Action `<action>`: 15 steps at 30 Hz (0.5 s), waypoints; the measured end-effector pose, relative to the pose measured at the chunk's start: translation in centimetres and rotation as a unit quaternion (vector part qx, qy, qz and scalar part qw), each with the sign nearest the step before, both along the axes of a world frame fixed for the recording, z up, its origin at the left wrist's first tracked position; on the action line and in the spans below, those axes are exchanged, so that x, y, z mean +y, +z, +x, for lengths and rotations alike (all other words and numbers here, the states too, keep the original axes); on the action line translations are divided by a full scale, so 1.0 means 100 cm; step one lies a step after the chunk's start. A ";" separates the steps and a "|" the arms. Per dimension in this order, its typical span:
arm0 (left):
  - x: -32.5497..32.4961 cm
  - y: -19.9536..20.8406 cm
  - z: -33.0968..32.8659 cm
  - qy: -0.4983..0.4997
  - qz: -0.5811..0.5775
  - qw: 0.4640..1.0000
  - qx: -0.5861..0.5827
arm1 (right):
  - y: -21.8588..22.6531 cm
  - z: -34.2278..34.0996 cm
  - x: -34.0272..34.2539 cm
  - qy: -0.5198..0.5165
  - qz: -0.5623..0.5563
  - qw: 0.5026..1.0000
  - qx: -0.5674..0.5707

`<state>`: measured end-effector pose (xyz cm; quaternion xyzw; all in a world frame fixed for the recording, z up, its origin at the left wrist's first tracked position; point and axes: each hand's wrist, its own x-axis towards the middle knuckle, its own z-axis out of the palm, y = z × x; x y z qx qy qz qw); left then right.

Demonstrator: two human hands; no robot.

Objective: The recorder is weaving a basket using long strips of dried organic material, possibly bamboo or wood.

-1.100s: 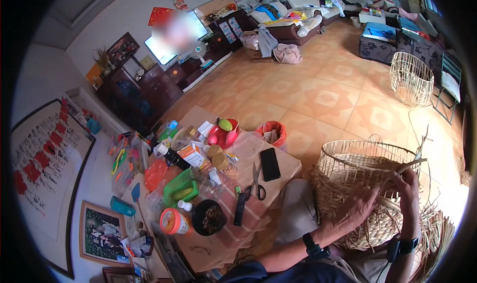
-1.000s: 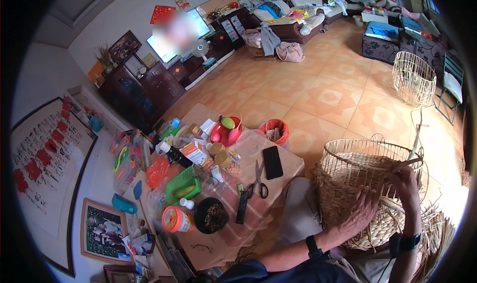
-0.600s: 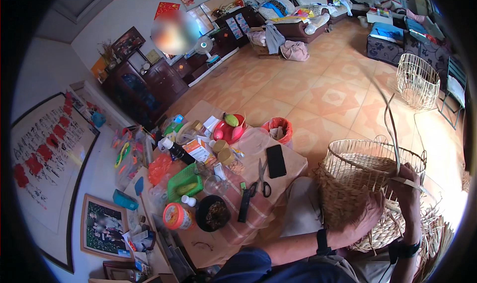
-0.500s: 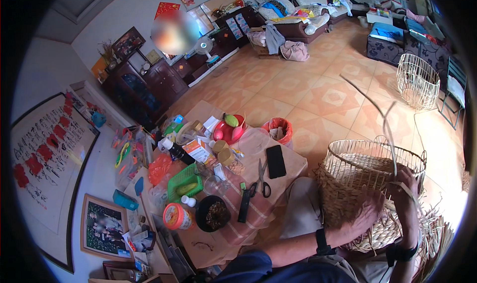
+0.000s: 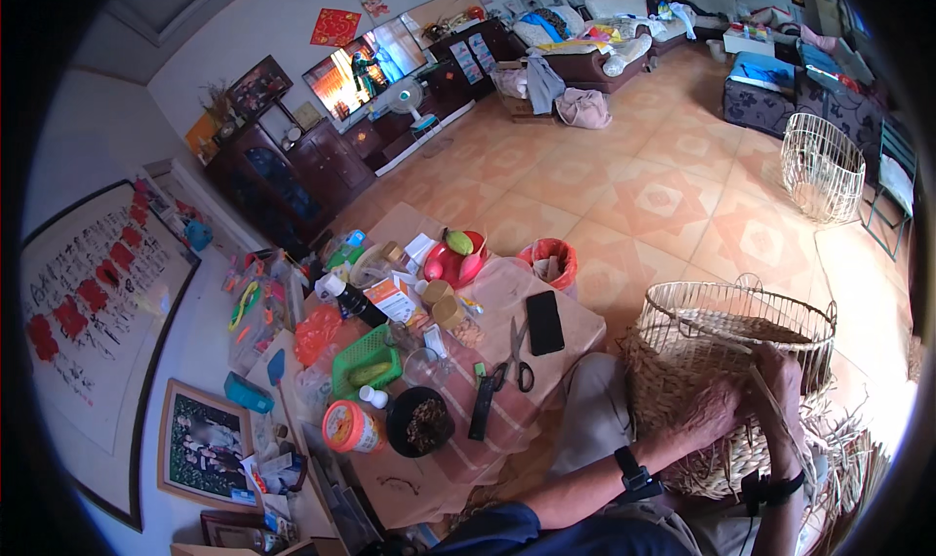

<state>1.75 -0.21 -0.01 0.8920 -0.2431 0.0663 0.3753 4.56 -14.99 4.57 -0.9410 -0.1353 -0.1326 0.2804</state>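
Note:
A round basket (image 5: 673, 380) stands between my knees, its wire frame bare near the top and woven with tan dried straw lower down. At its near right side my right hand (image 5: 778, 373) is closed round a long straw strand (image 5: 770, 400), with part of the strand trailing below the hand. A thin length stretches left over the basket's opening. My left hand (image 5: 717, 407) lies against the woven wall just left of my right hand, fingers curled in toward it; what they pinch is hidden. Loose straw (image 5: 848, 449) is heaped at the right.
Left of my knee a low table (image 5: 570, 327) carries scissors (image 5: 520, 361), a black phone (image 5: 545, 323), a dark bowl (image 5: 419, 421), a green basket (image 5: 366, 361) and jars. A red-lined bin (image 5: 551, 261) stands beyond it. Another wire basket frame (image 5: 824, 171) sits on the tiled floor.
The long strand that rose high above the rim has come down and now runs low across the basket's opening. My right hand has turned over at the rim; my left has shifted slightly.

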 end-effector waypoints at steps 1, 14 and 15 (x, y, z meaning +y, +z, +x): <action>0.003 -0.001 0.001 -0.008 0.021 1.000 -0.009 | -0.001 0.000 0.000 0.005 0.017 1.000 -0.001; 0.009 0.008 0.000 -0.001 -0.007 0.997 -0.074 | -0.014 -0.030 -0.017 -0.075 0.268 0.955 0.105; 0.007 0.015 -0.001 0.001 -0.024 0.996 -0.082 | -0.023 -0.031 -0.021 -0.070 0.312 0.943 0.089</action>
